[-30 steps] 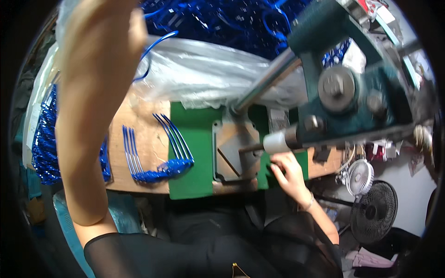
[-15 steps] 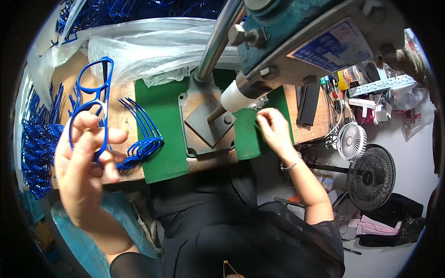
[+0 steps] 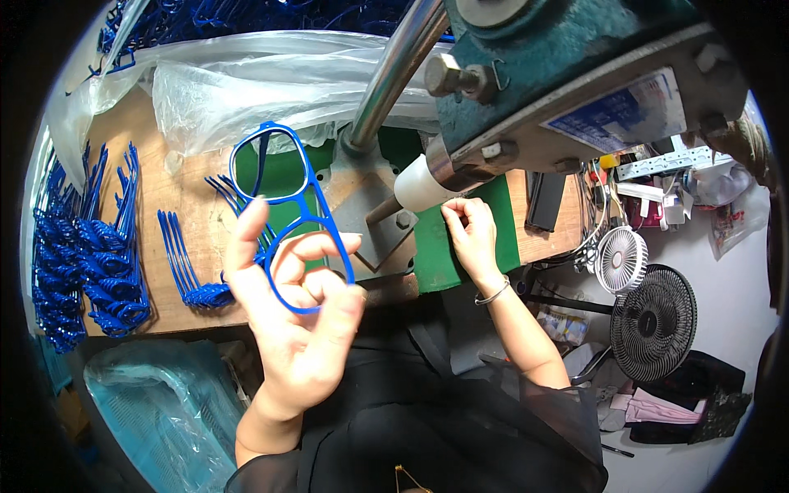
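Note:
My left hand point(image 3: 300, 353) is closed on a blue spectacle frame point(image 3: 288, 197), held up in front of the green press. My right hand point(image 3: 472, 238) is over the green mat point(image 3: 437, 267), just right of the press's metal base plate point(image 3: 386, 246) and below its white sleeve point(image 3: 419, 182), fingertips pinched; what they hold, if anything, is hidden. Several more blue frames point(image 3: 201, 292) lie in stacks on the wooden bench point(image 3: 185, 123), left of the press, with a larger pile point(image 3: 115, 287) at the far left.
The press head point(image 3: 526, 82) overhangs the upper right. Crumpled clear plastic point(image 3: 205, 82) and more blue frames point(image 3: 164, 20) lie at the back. A black oblong item point(image 3: 545, 201), cables, a white fan point(image 3: 619, 259) and a black fan point(image 3: 653, 320) are at the right. A plastic-covered chair point(image 3: 164, 394) sits lower left.
My left arm, raised at the upper left a second ago, has come down and moved rightward with the blue frame in view. My right hand stays beside the press, shifted slightly leftward.

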`<move>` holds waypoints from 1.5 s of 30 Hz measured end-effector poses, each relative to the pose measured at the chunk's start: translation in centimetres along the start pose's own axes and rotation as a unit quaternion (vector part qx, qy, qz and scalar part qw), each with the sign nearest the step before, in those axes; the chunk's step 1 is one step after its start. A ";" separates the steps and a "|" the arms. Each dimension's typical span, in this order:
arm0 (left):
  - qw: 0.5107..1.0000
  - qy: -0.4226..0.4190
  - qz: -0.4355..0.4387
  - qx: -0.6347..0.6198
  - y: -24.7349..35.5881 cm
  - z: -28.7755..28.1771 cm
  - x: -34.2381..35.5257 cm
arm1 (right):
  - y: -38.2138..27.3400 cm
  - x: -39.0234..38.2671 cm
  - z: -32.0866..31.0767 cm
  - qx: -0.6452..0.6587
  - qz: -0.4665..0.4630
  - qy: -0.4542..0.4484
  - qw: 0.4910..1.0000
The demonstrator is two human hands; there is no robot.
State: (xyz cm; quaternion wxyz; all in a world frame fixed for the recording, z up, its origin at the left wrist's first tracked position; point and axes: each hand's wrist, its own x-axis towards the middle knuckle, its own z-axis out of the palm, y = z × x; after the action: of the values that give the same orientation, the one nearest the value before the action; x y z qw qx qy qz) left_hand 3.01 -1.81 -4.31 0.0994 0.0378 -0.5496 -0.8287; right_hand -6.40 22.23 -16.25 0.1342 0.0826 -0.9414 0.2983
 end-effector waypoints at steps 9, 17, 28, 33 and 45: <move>0.995 -0.099 0.017 0.030 -1.9 0.1 -0.5 | -0.2 0.5 0.1 -0.067 -0.029 -0.006 0.997; 0.984 -0.155 0.026 0.085 -1.7 0.2 -0.8 | -12.5 0.8 -7.9 0.257 -0.194 -0.234 0.917; 0.985 -0.146 0.007 0.093 -1.3 0.0 -1.1 | -13.8 1.2 -6.7 0.275 -0.314 -0.201 0.886; 0.980 -0.158 0.036 0.116 -1.7 0.1 -1.0 | -13.7 1.3 -7.1 0.301 -0.262 -0.241 0.885; 0.986 -0.153 -0.014 0.065 -1.3 0.4 -1.1 | -13.5 0.1 -6.2 0.354 -0.216 -0.225 0.882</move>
State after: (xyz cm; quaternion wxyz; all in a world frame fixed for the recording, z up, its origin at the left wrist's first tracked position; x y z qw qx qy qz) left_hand 3.90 -0.75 -5.42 -0.0001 -0.0758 -0.6108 -0.7882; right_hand -2.08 14.98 -4.05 -0.0582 0.3904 -0.7371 0.5486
